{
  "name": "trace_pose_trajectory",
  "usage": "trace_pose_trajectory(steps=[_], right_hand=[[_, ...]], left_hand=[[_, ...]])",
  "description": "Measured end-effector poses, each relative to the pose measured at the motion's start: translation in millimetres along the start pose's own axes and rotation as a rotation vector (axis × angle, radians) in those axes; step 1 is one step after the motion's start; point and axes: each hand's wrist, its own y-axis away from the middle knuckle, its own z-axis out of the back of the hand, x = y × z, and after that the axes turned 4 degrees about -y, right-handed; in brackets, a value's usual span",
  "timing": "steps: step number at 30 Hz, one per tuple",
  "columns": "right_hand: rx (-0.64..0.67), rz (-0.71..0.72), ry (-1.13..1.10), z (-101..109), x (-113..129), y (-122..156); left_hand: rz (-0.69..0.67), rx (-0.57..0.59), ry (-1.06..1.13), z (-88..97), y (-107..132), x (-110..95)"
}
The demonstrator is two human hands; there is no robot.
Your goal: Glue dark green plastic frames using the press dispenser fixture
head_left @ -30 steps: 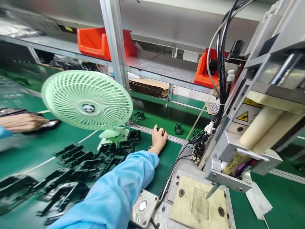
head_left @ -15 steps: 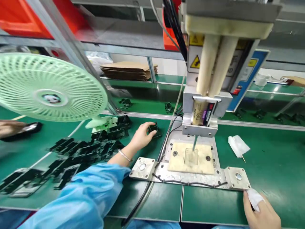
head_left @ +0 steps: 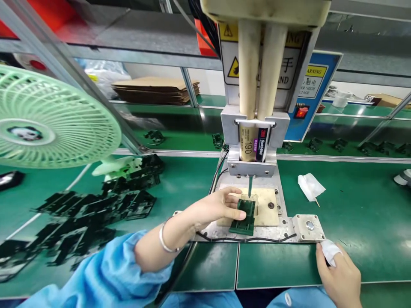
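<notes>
My left hand [head_left: 221, 208] grips a dark green plastic part [head_left: 244, 218] by its left side. The part is tilted over the cream fixture block [head_left: 266, 216], just below the teal nozzle [head_left: 251, 186] of the dispensing machine. A two-barrel adhesive cartridge [head_left: 250, 143] sits above that nozzle. At the right, my right hand [head_left: 341, 271] is closed on a crumpled white wipe [head_left: 330, 251], its fingertips close to the metal button box [head_left: 308, 228] on the base plate.
Many dark plastic parts [head_left: 77, 218] are spread on the left of the green table. A green fan [head_left: 54, 119] stands over them. Another white wipe with a stick [head_left: 311, 187] lies to the right. More parts [head_left: 316, 144] sit on the strip behind the machine.
My left hand has brought the dark green part rightward from the table left of the machine to the fixture under the nozzle. My right hand still holds the wipe. The view has shifted.
</notes>
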Motion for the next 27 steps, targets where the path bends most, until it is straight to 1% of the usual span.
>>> trace_pose_trajectory(steps=[5, 8, 10, 12, 15, 16, 17, 18, 19, 20, 21, 22, 23, 24, 25, 26, 27], right_hand=[[-0.001, -0.027, 0.001, -3, -3, 5], [-0.015, -0.006, 0.001, -3, -1, 3], [-0.025, 0.017, -0.002, -2, 0, 0], [-0.023, 0.025, -0.005, -1, 0, -1], [-0.009, -0.043, -0.028, 1, -12, 0], [0.014, -0.1, -0.052, 1, -18, 0], [0.048, -0.188, -0.088, 1, -25, -1], [0.09, -0.307, -0.135, 2, -32, -3], [0.14, -0.453, -0.194, 1, -38, -6], [0.189, -0.616, -0.253, 1, -42, -11], [0.243, -0.784, -0.308, 0, -44, -16], [0.3, -0.934, -0.348, -2, -44, -22], [0.354, -1.055, -0.368, -5, -43, -27], [0.389, -1.131, -0.374, -9, -41, -31], [0.4, -1.164, -0.371, -14, -38, -35], [0.389, -1.161, -0.371, -20, -34, -38], [0.37, -1.128, -0.387, -27, -31, -40]], left_hand=[[-0.118, -0.054, -0.026, 1.0, -24, 5], [-0.234, -0.081, -0.039, 0.0, -32, 10], [-0.318, -0.115, -0.073, -3.5, -35, 16], [-0.378, -0.157, -0.161, -9.1, -36, 21], [-0.42, -0.206, -0.304, -16.9, -32, 25], [-0.412, -0.219, -0.337, -17.7, -28, 25], [-0.393, -0.233, -0.369, -16.9, -22, 25], [-0.383, -0.263, -0.4, -14.4, -16, 25], [-0.392, -0.317, -0.439, -10.1, -7, 26], [-0.418, -0.401, -0.48, -4.3, 3, 28], [-0.447, -0.513, -0.506, 2.8, 13, 31], [-0.457, -0.635, -0.501, 10.4, 24, 35], [-0.433, -0.733, -0.457, 18.2, 34, 40], [-0.378, -0.794, -0.386, 25.4, 43, 47], [-0.309, -0.817, -0.301, 31.5, 50, 53], [-0.249, -0.812, -0.218, 36.2, 56, 61], [-0.212, -0.79, -0.154, 39.3, 59, 68]])
